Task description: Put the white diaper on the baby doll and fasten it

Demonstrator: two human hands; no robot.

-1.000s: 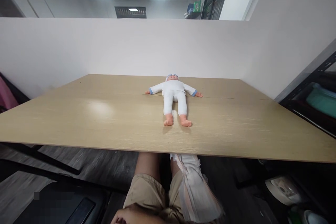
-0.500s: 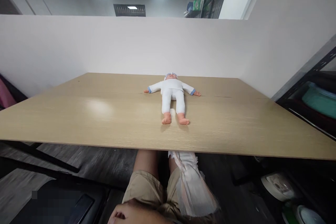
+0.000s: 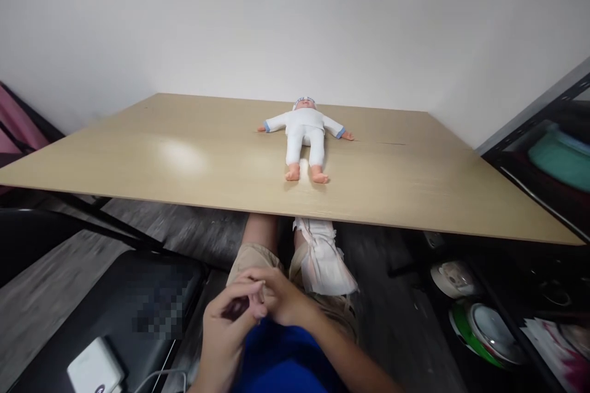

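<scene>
Both my hands are together low in the view, above my lap. The fingers of my left hand [image 3: 224, 319] are curled, with the fingertips of my right hand [image 3: 281, 298] between its thumb and forefinger. My right hand has its fingers bent and close together, and no object shows in either hand. Just beyond them, a white disposable diaper [image 3: 325, 267] lies over my right knee and thigh, partly unfolded with ruffled edges. On the table [image 3: 184, 178] a baby doll [image 3: 306, 126] in white clothes with blue cuffs lies on its back, arms spread, bare feet towards me.
A black chair [image 3: 92, 313] at the left bears a white power bank [image 3: 96, 367] with a cable. Shelving with a teal item [image 3: 560, 156] stands at the right. Round containers [image 3: 493, 331] sit below on the right. A white wall [image 3: 258, 37] borders the table's far edge.
The view has tilted down. My left hand has come into view, and my right hand has come up and met it above my lap. The doll and diaper stay in place.
</scene>
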